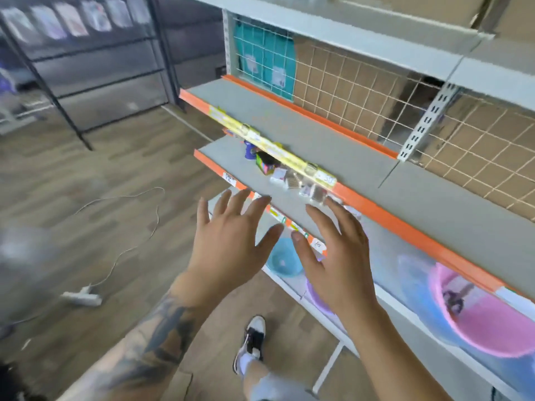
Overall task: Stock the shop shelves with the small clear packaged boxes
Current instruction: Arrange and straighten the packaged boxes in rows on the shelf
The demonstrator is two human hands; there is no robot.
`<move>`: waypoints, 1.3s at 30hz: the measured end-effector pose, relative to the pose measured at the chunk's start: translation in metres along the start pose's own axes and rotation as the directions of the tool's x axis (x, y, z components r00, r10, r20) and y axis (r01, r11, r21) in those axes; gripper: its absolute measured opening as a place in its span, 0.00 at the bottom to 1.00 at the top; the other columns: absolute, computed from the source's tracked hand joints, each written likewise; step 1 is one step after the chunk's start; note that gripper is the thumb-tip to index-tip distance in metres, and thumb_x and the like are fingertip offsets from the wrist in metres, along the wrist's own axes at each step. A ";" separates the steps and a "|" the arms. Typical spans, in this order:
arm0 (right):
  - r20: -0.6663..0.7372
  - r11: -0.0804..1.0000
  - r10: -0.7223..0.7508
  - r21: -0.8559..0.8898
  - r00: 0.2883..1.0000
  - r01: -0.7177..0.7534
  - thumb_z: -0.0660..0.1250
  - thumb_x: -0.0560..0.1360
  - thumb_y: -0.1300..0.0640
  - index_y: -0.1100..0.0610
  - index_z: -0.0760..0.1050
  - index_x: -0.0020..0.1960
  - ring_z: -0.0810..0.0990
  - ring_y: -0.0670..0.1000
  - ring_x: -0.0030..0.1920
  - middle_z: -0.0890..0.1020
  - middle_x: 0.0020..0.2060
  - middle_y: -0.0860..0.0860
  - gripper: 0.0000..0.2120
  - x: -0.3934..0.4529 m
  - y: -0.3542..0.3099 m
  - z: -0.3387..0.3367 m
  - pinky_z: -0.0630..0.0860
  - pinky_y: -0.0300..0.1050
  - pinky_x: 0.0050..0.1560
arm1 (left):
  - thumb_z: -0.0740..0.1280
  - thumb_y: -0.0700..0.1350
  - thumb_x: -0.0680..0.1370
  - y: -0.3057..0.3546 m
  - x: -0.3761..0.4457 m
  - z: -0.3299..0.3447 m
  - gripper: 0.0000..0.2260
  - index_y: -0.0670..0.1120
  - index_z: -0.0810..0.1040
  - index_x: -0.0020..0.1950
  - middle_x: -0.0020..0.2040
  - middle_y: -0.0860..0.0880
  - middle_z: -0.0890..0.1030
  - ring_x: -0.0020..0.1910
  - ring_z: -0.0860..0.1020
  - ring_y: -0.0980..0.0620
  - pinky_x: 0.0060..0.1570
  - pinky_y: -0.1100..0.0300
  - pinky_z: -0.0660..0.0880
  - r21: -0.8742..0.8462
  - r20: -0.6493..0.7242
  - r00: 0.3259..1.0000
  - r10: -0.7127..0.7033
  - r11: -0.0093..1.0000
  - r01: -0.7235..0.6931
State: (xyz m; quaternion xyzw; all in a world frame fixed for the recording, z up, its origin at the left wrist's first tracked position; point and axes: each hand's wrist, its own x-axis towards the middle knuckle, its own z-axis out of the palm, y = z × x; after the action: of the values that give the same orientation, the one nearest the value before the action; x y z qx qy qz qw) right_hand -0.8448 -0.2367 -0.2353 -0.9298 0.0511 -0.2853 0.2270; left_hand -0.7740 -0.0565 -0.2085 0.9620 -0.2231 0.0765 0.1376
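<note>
Both hands, left hand (228, 241) and right hand (337, 250), hover spread and empty before the middle shelf's orange front edge (292, 224). Beyond, about 4 small clear packaged boxes (295, 182) (blurred) sit by its back edge, beside a multicoloured box (265, 163). A hurried reach could topple them.

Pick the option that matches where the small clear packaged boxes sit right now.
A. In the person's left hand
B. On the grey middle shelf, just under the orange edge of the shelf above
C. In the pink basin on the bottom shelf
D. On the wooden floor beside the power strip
B: the small clear packaged boxes lie on the grey middle shelf, while the left hand and right hand hover open and empty.
</note>
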 end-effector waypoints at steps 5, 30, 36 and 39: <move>-0.028 0.988 -0.127 0.090 0.992 0.129 0.65 0.80 0.43 0.51 0.77 0.69 0.71 0.55 0.73 0.72 0.72 0.52 0.21 0.079 -0.025 0.054 0.70 0.59 0.68 | 0.48 0.70 0.79 -0.057 0.056 -0.019 0.29 0.61 0.66 0.76 0.76 0.54 0.71 0.76 0.66 0.46 0.72 0.38 0.60 0.026 -0.066 0.996 -0.056 0.998 0.058; -0.236 0.972 -0.176 -0.194 0.956 0.131 0.63 0.78 0.40 0.50 0.74 0.73 0.70 0.58 0.72 0.71 0.73 0.53 0.26 0.528 -0.028 0.105 0.68 0.54 0.72 | 0.59 0.69 0.76 -0.146 0.497 -0.116 0.29 0.58 0.72 0.73 0.71 0.52 0.76 0.66 0.76 0.45 0.69 0.43 0.69 -0.218 -0.233 0.951 0.205 0.942 -0.256; -0.008 0.927 0.091 -0.364 0.996 -0.088 0.58 0.73 0.32 0.44 0.71 0.72 0.73 0.59 0.69 0.75 0.69 0.52 0.31 0.620 -0.011 0.090 0.71 0.56 0.69 | 0.63 0.69 0.77 -0.154 0.631 -0.121 0.27 0.59 0.71 0.73 0.72 0.51 0.75 0.70 0.73 0.46 0.71 0.44 0.68 -0.218 -0.116 0.930 0.349 0.904 -0.367; 0.041 0.903 0.243 -0.374 0.969 -0.211 0.61 0.74 0.34 0.43 0.72 0.70 0.73 0.57 0.69 0.76 0.68 0.52 0.27 0.655 0.004 0.088 0.71 0.53 0.69 | 0.65 0.67 0.78 -0.144 0.692 -0.117 0.26 0.59 0.71 0.73 0.73 0.51 0.74 0.72 0.72 0.47 0.71 0.47 0.68 -0.212 -0.025 0.897 0.442 0.874 -0.437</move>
State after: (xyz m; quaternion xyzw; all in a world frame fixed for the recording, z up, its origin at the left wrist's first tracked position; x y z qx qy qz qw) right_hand -0.2513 -0.3532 0.0306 -0.9549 0.2015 -0.2020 0.0827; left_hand -0.1037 -0.1796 0.0142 0.8667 -0.4442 0.0700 0.2158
